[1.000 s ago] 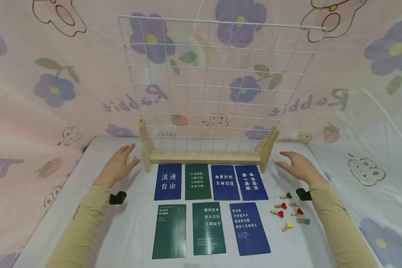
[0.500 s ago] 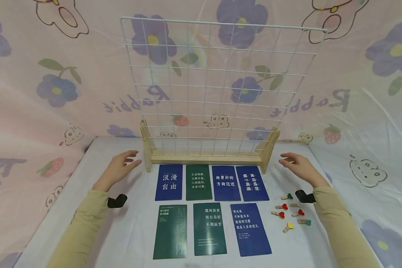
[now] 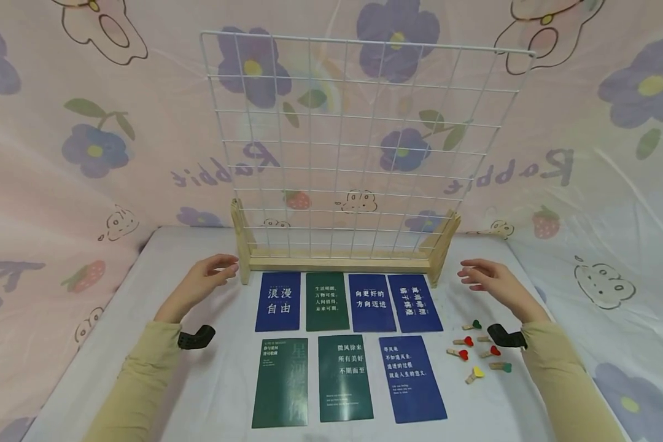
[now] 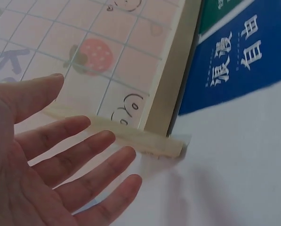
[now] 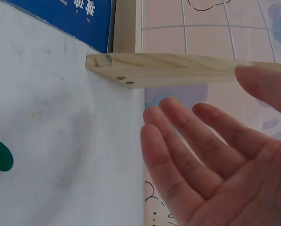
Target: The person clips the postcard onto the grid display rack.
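Note:
My left hand (image 3: pixel 201 282) is just left of the wooden stand (image 3: pixel 339 264), fingers relaxed and holding nothing. On the other side my right hand (image 3: pixel 494 282) is in a like pose, also holding nothing. A white wire grid (image 3: pixel 339 126) rises from the stand. In front lie two rows of cards, among them a blue card (image 3: pixel 278 301) and a green card (image 3: pixel 328 301) in the back row. The front row has a green card (image 3: pixel 280 382), another green card (image 3: pixel 345 377) and a blue card (image 3: pixel 412 379). The left wrist view shows spread fingers (image 4: pixel 100 181) near the stand's foot (image 4: pixel 168 144).
Right of the cards lie several small wooden clips with coloured hearts, such as a red clip (image 3: pixel 463 355) and a yellow clip (image 3: pixel 474 374). A white cloth (image 3: pixel 210 393) covers the table. Patterned curtain (image 3: pixel 547 123) surrounds the back and sides.
The fingers of both hands have bent slightly and tilted, and the left hand has shifted a little to the right. The cards, clips and stand stay in place.

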Action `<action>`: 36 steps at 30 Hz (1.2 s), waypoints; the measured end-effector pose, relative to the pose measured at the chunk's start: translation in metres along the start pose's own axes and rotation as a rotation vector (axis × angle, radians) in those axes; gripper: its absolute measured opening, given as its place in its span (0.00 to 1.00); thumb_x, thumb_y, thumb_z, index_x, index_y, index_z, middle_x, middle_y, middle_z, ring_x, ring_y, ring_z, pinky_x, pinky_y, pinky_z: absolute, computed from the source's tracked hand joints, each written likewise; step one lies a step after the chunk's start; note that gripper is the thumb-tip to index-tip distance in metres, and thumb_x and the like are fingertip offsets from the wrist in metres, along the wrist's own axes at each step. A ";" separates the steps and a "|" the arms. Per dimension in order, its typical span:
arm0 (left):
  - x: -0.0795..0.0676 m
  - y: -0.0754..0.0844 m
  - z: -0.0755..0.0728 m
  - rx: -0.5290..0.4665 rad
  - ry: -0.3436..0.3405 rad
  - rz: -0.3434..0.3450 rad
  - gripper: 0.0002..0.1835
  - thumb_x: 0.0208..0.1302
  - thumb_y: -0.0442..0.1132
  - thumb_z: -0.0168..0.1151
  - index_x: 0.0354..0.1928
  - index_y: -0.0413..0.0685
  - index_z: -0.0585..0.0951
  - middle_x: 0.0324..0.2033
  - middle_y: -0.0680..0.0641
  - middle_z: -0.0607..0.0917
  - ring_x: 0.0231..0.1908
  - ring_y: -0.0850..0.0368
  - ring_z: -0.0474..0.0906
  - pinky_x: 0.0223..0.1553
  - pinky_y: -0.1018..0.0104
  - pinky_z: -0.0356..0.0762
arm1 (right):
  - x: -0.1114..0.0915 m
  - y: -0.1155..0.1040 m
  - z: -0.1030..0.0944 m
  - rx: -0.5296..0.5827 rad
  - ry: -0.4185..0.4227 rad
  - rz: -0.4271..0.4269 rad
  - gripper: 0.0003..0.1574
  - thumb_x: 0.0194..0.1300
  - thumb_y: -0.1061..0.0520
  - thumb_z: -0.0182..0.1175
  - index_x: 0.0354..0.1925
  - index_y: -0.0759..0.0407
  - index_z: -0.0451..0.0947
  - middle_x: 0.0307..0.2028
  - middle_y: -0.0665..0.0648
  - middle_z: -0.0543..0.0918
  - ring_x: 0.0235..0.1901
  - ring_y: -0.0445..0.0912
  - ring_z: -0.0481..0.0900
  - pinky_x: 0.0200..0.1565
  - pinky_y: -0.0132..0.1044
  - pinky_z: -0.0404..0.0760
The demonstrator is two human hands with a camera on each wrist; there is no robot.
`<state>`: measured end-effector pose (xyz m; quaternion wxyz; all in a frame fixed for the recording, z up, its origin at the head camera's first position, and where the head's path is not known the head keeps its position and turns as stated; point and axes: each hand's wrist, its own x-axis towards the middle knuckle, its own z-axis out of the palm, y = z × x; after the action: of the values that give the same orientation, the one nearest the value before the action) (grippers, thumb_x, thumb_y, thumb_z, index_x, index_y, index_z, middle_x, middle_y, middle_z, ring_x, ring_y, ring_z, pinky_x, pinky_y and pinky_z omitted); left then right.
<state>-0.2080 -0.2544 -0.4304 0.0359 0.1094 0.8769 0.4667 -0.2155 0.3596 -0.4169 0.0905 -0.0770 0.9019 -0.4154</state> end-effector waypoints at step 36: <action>-0.004 -0.008 0.047 -0.520 -0.093 -0.381 0.28 0.72 0.42 0.53 0.64 0.26 0.63 0.57 0.29 0.72 0.53 0.43 0.75 0.52 0.59 0.77 | -0.023 0.018 0.030 0.203 -0.044 0.020 0.36 0.75 0.45 0.46 0.69 0.69 0.57 0.58 0.72 0.73 0.54 0.62 0.75 0.52 0.41 0.79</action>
<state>-0.1976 -0.2211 -0.4637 0.1894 -0.0484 0.7305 0.6543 -0.1874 0.3538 -0.4477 0.1218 -0.0676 0.8535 -0.5020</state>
